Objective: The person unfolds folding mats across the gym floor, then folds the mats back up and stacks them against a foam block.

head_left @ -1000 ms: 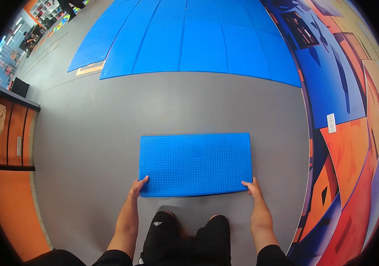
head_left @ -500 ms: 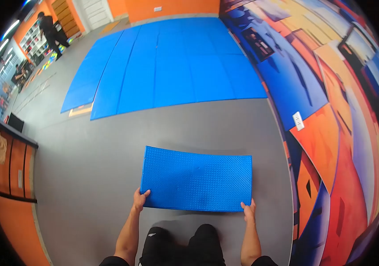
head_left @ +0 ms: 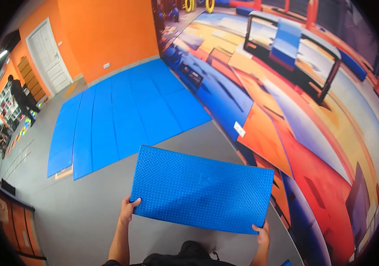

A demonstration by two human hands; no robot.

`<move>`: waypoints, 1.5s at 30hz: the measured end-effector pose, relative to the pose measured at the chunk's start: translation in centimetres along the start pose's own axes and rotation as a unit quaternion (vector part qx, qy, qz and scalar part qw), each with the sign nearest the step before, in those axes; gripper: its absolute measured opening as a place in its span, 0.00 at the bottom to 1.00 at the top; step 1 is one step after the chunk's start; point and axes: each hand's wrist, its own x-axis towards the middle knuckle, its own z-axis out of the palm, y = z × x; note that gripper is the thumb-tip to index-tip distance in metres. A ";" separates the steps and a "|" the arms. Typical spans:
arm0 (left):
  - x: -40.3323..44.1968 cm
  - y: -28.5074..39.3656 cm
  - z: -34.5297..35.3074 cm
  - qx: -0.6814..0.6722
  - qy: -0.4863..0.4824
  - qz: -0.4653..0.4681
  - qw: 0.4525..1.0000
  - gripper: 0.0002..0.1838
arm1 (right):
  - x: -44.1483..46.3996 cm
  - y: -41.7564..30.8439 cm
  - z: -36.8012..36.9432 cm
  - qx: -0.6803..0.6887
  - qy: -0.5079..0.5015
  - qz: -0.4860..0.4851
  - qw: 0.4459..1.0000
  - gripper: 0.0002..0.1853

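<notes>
A blue foam mat (head_left: 202, 188) with a raised, textured surface is held up in front of me, its right side tilted lower. My left hand (head_left: 127, 208) grips its lower left edge, thumb on the face toward me and fingers behind. On the lower right corner, my right hand (head_left: 262, 232) has the same hold, its fingers partly hidden behind the mat. Several blue mats (head_left: 123, 111) lie side by side on the grey floor beyond, against the orange wall.
A wall with a colourful mural (head_left: 265, 128) runs along the right. At the far left a person (head_left: 21, 97) in dark clothes stands near shelves. A white door (head_left: 49, 55) is set in the back wall, and a low orange partition (head_left: 16, 226) stands at left.
The held mat has come up closer to me and tilted, its right end dropping. My view has turned right and upward, showing more of the mural wall. Both hands keep their hold.
</notes>
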 end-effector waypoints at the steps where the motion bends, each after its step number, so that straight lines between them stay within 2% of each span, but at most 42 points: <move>1: 0.0 1.2 0.8 -0.001 -0.014 0.009 1.000 0.16 | -0.9 -0.6 -0.5 0.018 0.007 0.002 1.000 0.39; 7: -0.4 3.8 2.3 0.014 -0.043 0.048 0.998 0.14 | -4.4 -3.9 0.2 0.033 0.083 0.006 0.996 0.35; 13: -3.3 4.5 0.5 -0.012 -0.001 0.057 0.998 0.15 | -3.8 -5.3 2.9 -0.032 0.047 -0.067 0.996 0.26; 24: -8.6 4.3 -8.0 -0.023 0.118 0.058 0.991 0.15 | -3.2 -8.1 12.8 -0.092 -0.056 -0.122 0.987 0.23; 28: -10.8 4.2 -11.5 -0.019 0.133 0.052 0.990 0.16 | -4.6 -7.6 15.5 -0.110 -0.077 -0.139 0.981 0.21; 40: -14.9 3.5 -17.1 -0.026 0.179 0.062 0.982 0.20 | -8.2 -6.6 22.2 -0.144 -0.060 -0.184 0.970 0.16; 45: -16.3 3.4 -18.4 -0.039 0.193 0.074 0.978 0.21 | -8.6 -7.1 23.7 -0.147 -0.074 -0.185 0.969 0.19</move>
